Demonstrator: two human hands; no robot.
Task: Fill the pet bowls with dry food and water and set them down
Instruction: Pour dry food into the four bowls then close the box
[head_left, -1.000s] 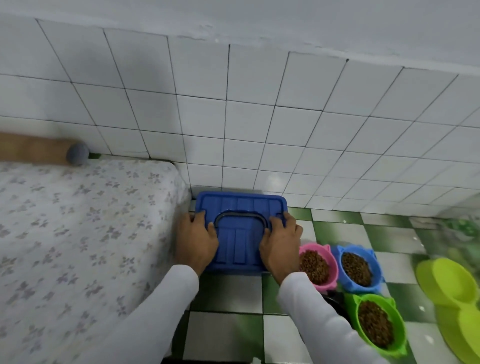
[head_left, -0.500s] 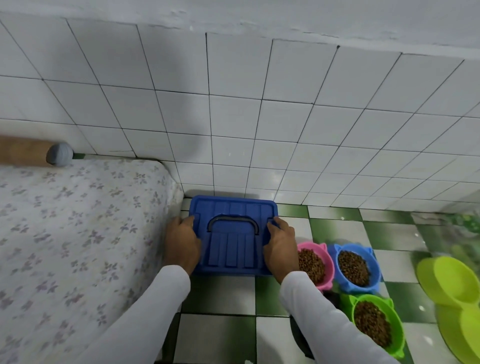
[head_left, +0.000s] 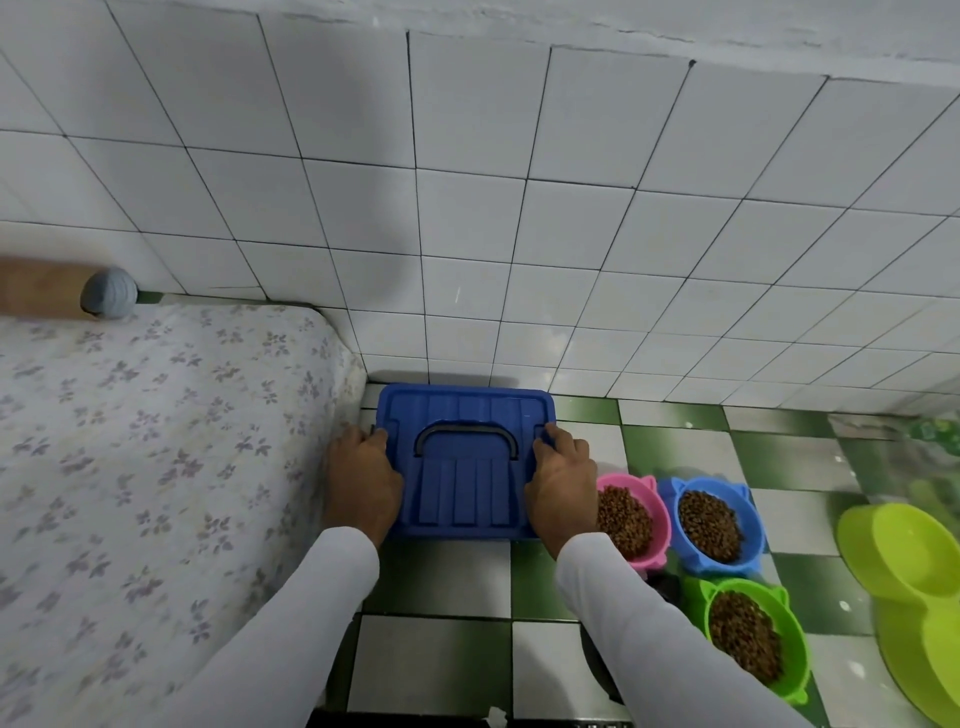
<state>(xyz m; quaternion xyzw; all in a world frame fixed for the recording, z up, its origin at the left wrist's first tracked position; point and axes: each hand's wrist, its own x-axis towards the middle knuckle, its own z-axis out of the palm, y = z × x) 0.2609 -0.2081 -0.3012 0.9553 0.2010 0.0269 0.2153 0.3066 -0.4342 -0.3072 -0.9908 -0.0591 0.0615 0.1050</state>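
Observation:
A blue lidded storage box (head_left: 464, 467) with a dark handle sits on the floor against the tiled wall. My left hand (head_left: 362, 478) grips its left edge and my right hand (head_left: 562, 475) grips its right edge, fingers curled over the lid's rim. To the right stand a pink bowl (head_left: 655, 512), a blue bowl (head_left: 750, 522) and a green bowl (head_left: 792, 636), each holding brown dry food. A lime double bowl (head_left: 914, 566) lies at the far right, with nothing in it that I can see.
A mattress with a flowered sheet (head_left: 156, 467) fills the left side, right beside the box. A brown roll with a grey end (head_left: 106, 293) lies at its far edge. White tiled wall (head_left: 519, 234) behind; green and white checked floor (head_left: 441, 660). A dark object (head_left: 595, 660) peeks out under my right sleeve.
My hands slid from the top of the lid out to its left and right edges. The view shifted slightly; the box stays on the floor.

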